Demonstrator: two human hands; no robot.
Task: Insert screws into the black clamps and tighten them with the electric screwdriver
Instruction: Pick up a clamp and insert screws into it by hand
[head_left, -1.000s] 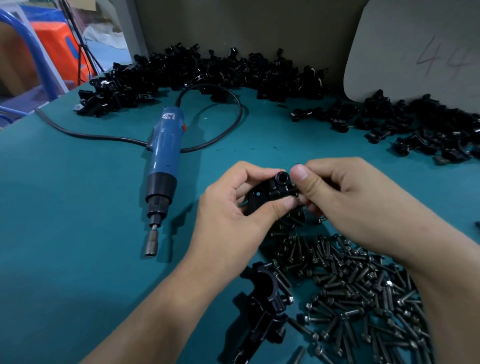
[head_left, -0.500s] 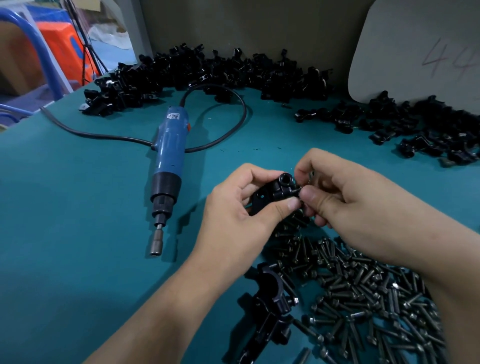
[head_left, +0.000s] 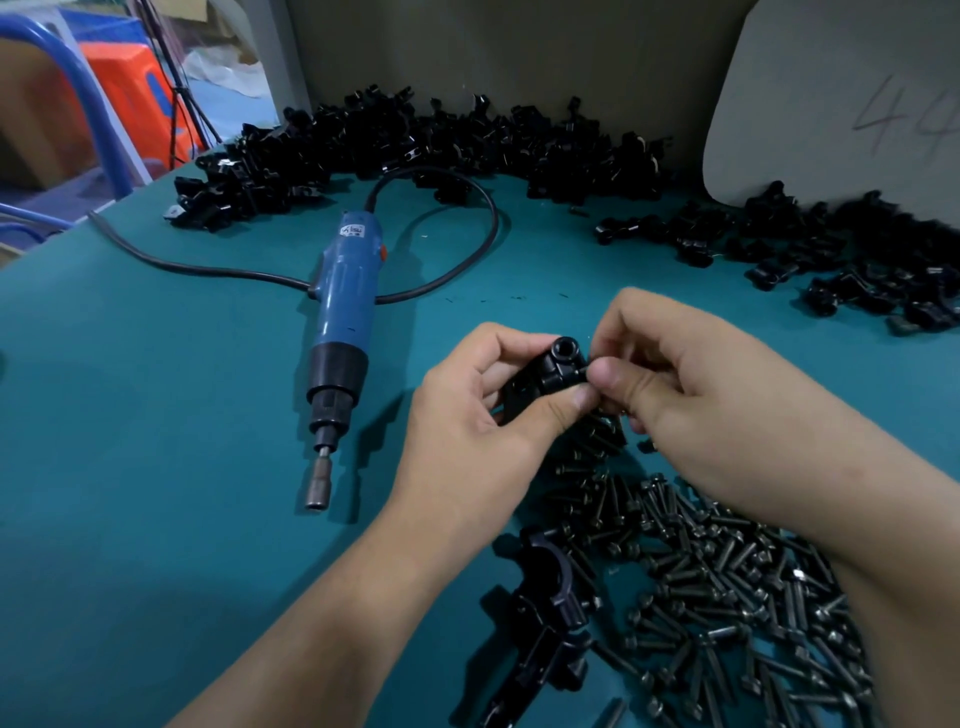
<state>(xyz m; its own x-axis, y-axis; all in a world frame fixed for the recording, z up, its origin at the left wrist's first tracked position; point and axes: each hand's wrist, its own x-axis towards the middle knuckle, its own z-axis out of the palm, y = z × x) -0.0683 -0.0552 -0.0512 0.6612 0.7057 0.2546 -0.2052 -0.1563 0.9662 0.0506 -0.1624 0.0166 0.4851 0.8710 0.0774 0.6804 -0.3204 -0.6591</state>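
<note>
Mid-desk, above teal desk (head_left: 156, 467): left hand (head_left: 483, 415) grips black clamp (head_left: 550, 374), thumb beneath, fingers curled over far side. Right hand (head_left: 691, 395) pinches clamp's right end with thumb and curled fingers; whether screw sits in pinch, cannot tell. Loose screws (head_left: 727, 571) heaped near right, below hands. Electric screwdriver (head_left: 340, 332) lies left of hands, bit pointing near, cable (head_left: 467, 249) looping far. More clamps (head_left: 415, 145) piled along far edge.

Teal table (head_left: 156, 467) carries electric screwdriver (head_left: 340, 317), loose screws (head_left: 727, 582), black clamps (head_left: 415, 145)
</note>
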